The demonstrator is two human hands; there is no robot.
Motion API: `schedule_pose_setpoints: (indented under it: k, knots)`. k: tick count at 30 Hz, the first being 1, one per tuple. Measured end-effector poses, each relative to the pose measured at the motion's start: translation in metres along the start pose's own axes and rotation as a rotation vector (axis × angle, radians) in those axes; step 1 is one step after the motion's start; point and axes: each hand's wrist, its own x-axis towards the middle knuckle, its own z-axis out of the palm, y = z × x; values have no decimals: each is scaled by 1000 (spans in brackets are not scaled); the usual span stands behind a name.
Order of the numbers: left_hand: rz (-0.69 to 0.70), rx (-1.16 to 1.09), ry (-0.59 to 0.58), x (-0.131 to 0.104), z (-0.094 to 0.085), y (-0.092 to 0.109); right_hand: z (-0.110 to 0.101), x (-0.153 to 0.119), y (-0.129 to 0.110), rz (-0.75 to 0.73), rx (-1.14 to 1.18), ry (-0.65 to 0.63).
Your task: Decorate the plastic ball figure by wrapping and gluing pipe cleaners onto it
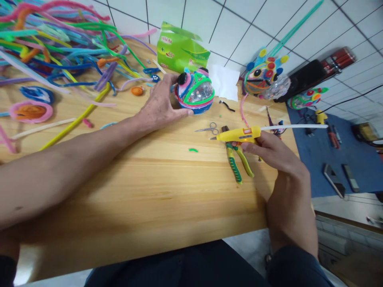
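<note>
My left hand [161, 101] curves round the left side of a craft figure [199, 93] with a frog-like head, its thumb along the lower front. Blue, pink and green pipe cleaners cover the figure, and a clear, shiny patch shows at its front. In my right hand [273, 151] is a yellow hot glue gun [239, 134], its nozzle pointing left. A long white glue stick [295, 126] sticks out of its back. Beneath the gun lie pliers [235, 163] with green and yellow handles. Small scissors [207, 128] rest just left of the nozzle.
Many coloured pipe cleaners [74, 59] are heaped at the far left. A green packet [182, 50] and white paper [224, 81] stand by the tiled wall. Another decorated figure [265, 77] is at the back right. A blue mat [326, 155] holds a phone [334, 180].
</note>
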Motion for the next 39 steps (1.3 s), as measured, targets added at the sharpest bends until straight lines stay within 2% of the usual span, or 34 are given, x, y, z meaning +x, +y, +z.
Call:
schedule_pose_setpoints:
  k: [6, 13, 17, 21, 32, 39]
  knots:
    - [10, 1, -1, 3, 2, -5, 2, -3, -17, -35, -26, -190]
    - [-11, 20, -31, 2, 1, -2, 8, 1, -16, -49, -80, -165]
    - [-28, 29, -58, 1, 0, 2, 7, 0, -16, -20, 15, -149]
    - [-34, 31, -32, 3, 2, -2, 9, -2, -22, -27, 92, -116]
    - [19, -4, -16, 8, 2, -12, 43, -4, -33, -95, -119, -227]
    - [-31, 12, -34, 6, 1, 0, 44, 0, -30, -120, -142, -223]
